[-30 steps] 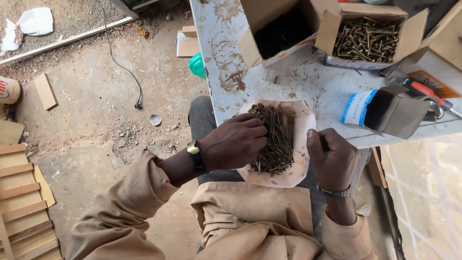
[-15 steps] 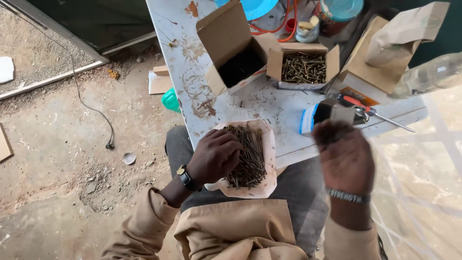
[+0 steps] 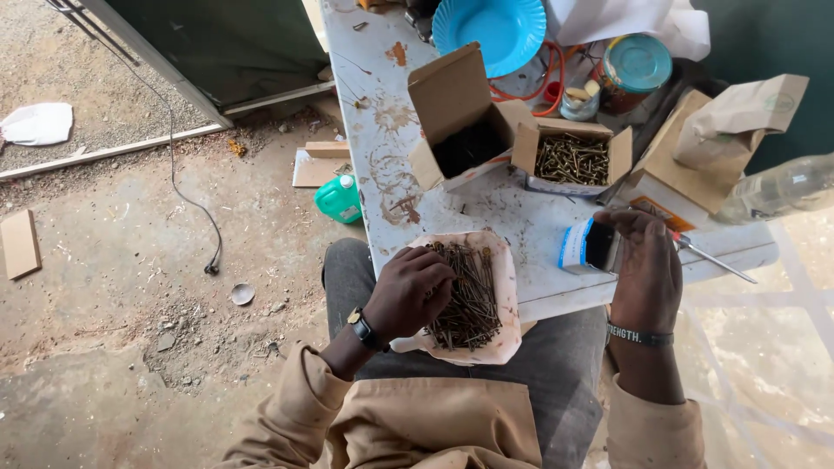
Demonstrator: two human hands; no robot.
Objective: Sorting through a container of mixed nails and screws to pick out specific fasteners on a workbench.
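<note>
A long, paint-stained white table (image 3: 382, 148) is seen running from the top of the view down toward the seated person's lap. At its far end a blue plastic plate (image 3: 495, 30) is set, with a teal-lidded tin (image 3: 632, 69) to its right and a crumpled brown paper bag (image 3: 738, 117) beyond that. Nearer, an open cardboard box with a dark inside (image 3: 460, 122) is placed just beside a second open box filled with brass-coloured screws (image 3: 572, 158). On the floor to the left of the table a green plastic bottle (image 3: 339, 198) is laid.

At the near table edge, partly over the lap, a pale paper wrapper (image 3: 506, 304) is spread open, and a heap of dark screws (image 3: 469, 295) is held in it. The left hand (image 3: 408, 291) is laid on the left side of this heap, its fingers curled down into the screws and pressed close together; a dark watch (image 3: 363, 328) is worn on that wrist. The right hand (image 3: 645, 265) is raised over the table edge to the right, its fingers bent loosely toward a small blue-and-white box (image 3: 580, 247) standing just beside it; whether anything is pinched in it cannot be told. A thin screwdriver (image 3: 708, 255) is laid just past that hand.
</note>
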